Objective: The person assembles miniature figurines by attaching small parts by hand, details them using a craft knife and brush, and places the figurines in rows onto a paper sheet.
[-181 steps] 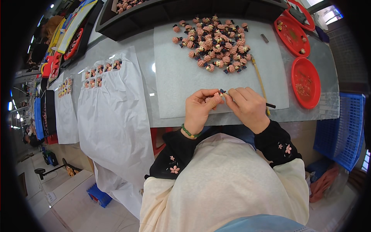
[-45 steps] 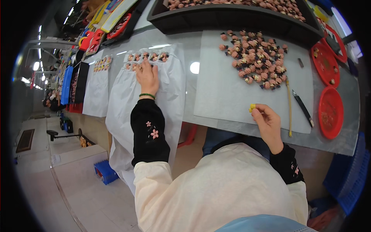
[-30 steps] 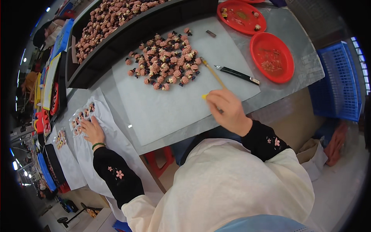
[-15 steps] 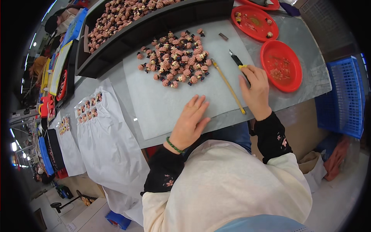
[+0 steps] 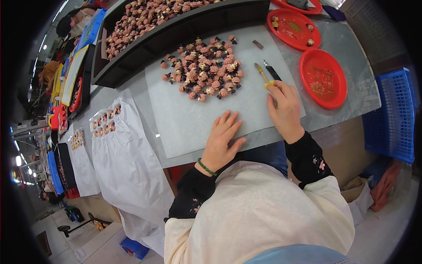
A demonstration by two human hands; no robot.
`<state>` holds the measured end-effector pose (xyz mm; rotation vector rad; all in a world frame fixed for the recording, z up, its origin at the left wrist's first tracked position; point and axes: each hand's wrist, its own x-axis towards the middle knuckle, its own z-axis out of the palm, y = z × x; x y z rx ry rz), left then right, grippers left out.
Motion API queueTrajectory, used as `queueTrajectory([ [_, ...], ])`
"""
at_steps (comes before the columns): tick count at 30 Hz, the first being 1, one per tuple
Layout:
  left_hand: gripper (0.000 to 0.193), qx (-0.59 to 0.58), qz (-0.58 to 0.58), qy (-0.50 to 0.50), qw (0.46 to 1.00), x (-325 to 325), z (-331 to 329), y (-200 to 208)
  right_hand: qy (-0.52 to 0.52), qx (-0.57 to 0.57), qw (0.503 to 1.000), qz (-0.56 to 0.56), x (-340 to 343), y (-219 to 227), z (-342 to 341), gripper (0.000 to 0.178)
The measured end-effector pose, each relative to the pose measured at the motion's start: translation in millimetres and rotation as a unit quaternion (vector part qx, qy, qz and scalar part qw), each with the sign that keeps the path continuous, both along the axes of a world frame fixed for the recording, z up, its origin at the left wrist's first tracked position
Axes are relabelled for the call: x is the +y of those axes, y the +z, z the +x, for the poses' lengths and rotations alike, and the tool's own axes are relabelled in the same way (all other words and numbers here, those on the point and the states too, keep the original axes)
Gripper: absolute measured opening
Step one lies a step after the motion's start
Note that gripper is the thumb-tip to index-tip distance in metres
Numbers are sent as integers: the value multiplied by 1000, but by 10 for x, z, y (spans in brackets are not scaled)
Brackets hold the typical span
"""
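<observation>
My left hand [image 5: 221, 140], a green bracelet at its wrist, rests near the front edge of the white sheet [image 5: 176, 132] with fingers stretched and nothing in them. My right hand [image 5: 285, 108] is closed around a thin yellow-brown stick [image 5: 261, 71]; its far end sticks out past the fingers, the rest is hidden under the hand. Something yellow shows at the index fingertip. Beside the stick lies a black-handled craft knife [image 5: 273, 73], its blade pointing away. Many small pink figurines with dark parts [image 5: 204, 66] are heaped on the sheet beyond my left hand.
A dark box [image 5: 167, 33] full of similar figurines stands at the back. Red plates [image 5: 324, 79] sit to the right, the farther one [image 5: 293, 28] holding a few pieces. A blue crate [image 5: 391, 116] is off the table's right edge. White bags [image 5: 127, 154] with figurines hang at left.
My right hand has shifted from the craft knife to the stick, which has moved right, closer to the knife. The left hand stays at the sheet's front edge.
</observation>
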<state>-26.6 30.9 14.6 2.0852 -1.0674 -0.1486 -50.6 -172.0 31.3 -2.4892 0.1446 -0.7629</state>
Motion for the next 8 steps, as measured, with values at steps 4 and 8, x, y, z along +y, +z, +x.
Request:
queueTrajectory([
  [4,36,79,-54,11,995,84,33,-42,112,-10,991,76,332,106,153,21],
  [8,33,299,-162,52,939,134,-3,-13,182,16,983,-25,529,-14,457,28],
])
